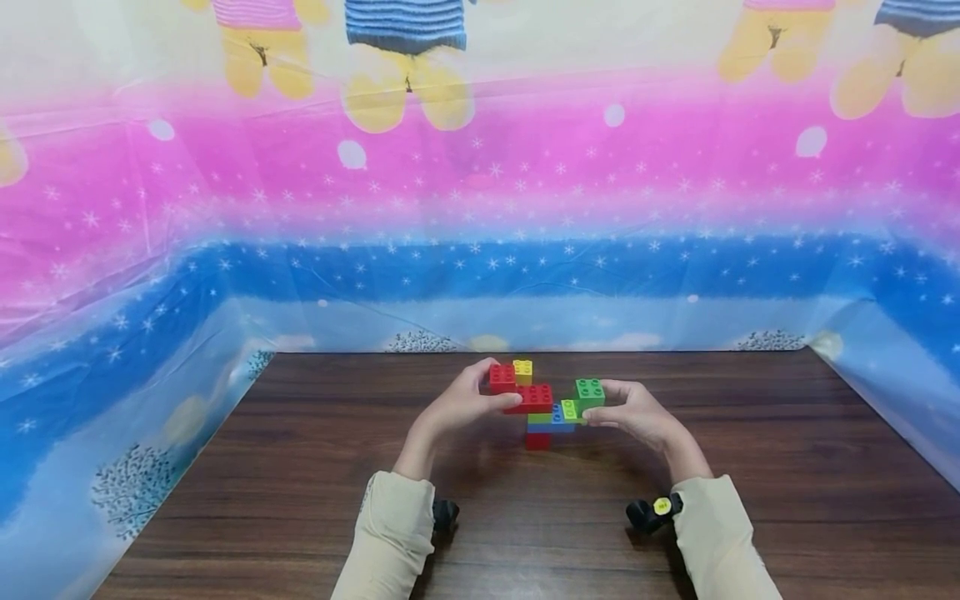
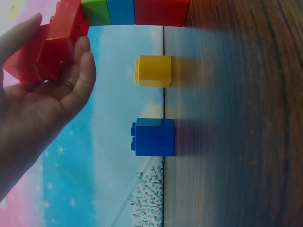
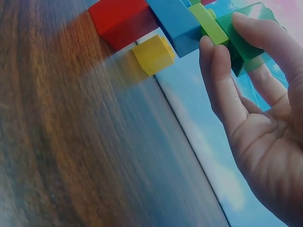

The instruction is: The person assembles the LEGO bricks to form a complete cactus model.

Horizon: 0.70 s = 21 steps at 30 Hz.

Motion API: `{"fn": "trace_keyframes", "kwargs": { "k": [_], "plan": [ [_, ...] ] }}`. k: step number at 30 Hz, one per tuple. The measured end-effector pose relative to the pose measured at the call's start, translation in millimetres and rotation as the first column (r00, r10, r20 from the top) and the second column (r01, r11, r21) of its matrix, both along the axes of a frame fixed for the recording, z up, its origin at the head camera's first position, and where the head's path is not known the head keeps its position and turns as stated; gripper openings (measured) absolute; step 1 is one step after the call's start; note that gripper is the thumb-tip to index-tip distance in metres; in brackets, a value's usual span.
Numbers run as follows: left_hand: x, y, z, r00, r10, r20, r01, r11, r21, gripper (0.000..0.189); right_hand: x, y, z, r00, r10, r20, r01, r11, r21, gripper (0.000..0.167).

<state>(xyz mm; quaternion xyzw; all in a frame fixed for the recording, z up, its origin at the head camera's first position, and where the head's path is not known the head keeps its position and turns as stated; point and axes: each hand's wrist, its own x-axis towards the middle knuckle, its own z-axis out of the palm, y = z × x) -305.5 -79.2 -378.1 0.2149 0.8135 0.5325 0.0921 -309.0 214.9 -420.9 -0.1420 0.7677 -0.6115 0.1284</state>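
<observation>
A structure of stacked toy building bricks stands on the table, its base a red brick (image 1: pixel 537 441). Over that lie a blue brick (image 3: pixel 176 29) and light green bricks. My left hand (image 1: pixel 463 404) grips the red bricks on the upper left, thumb in front of the wide red brick (image 1: pixel 535 395) and fingers round behind the upper red brick (image 1: pixel 502 377). On the other side my right hand (image 1: pixel 637 412) pinches the dark green brick (image 1: pixel 590 390), with fingertips also against the lime brick (image 3: pixel 208 26) beneath it.
Behind the structure a yellow brick (image 2: pixel 155 71) stands on the brown table (image 1: pixel 480 542). A darker blue brick (image 2: pixel 155 137) stands beside it, hidden in the head view. A patterned cloth (image 1: pixel 480 267) rises along the table's back edge. Black wrist devices (image 1: pixel 651 513) sit at both sleeves.
</observation>
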Motion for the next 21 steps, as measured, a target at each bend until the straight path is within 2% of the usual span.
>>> {"fn": "trace_keyframes", "kwargs": {
  "k": [11,17,21],
  "plan": [
    [-0.8,0.9,0.5,1.0,0.003,-0.021,-0.003,1.0,0.0,0.039,0.9,2,-0.5,1.0,0.0,0.01,0.0,1.0,-0.005,0.06],
    [2.9,-3.5,1.9,1.0,-0.008,-0.001,0.008,1.0,0.013,0.044,0.9,2,-0.7,1.0,0.004,-0.001,-0.004,1.0,0.001,0.062],
    [4.1,-13.1,2.5,1.0,0.026,0.013,-0.026,0.999,0.026,0.044,1.1,0,-0.1,1.0,0.007,-0.009,-0.007,1.0,0.008,0.063]
  ]
}}
